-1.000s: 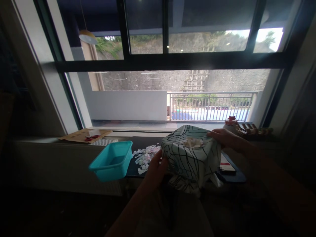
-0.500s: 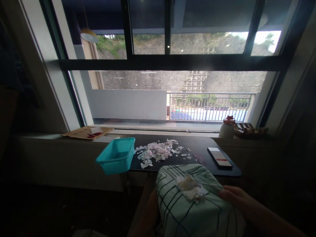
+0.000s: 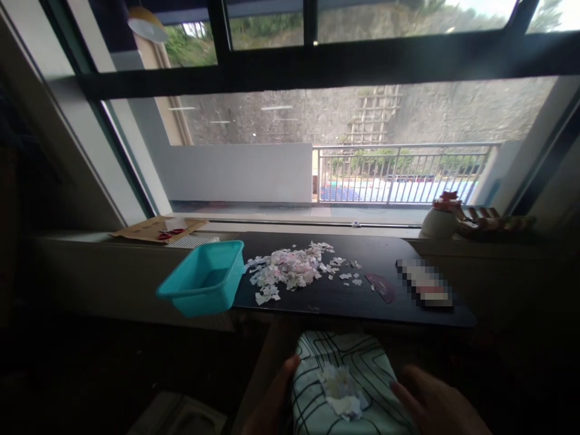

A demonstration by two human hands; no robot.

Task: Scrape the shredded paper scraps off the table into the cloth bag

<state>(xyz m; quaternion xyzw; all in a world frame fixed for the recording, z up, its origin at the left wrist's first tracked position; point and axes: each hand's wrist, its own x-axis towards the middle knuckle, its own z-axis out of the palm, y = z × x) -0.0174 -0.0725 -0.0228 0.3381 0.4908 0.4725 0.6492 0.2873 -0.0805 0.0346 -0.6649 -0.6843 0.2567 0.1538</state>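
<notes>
Low in front of me is a pale green cloth with dark lines [image 3: 380, 362], stretched over a rounded form whose underside is out of sight. A small heap of torn paper [image 3: 342, 393] lies on top of it. My left hand [image 3: 278, 389] grips the cloth-covered form at its left side, thumb at the edge. My right hand [image 3: 437, 399] is closed at its right side, thumb against the cloth, other fingers partly in shadow. Beyond, a wide pile of paper scraps [image 3: 290, 266] covers part of the dark table [image 3: 330, 308].
A teal plastic basket [image 3: 194, 302] stands at the table's left end. On the right lie a purplish flat scraper-like piece [image 3: 381, 287] and a phone [image 3: 426, 284]. The sill holds a brown envelope [image 3: 140, 229] with red-handled scissors [image 3: 171, 233] and a white jar [image 3: 439, 222].
The view has tilted down and come closer to the table. Both hands and the cloth-covered form sit lower, away from the table edge. My right hand has shifted its grip along the side.
</notes>
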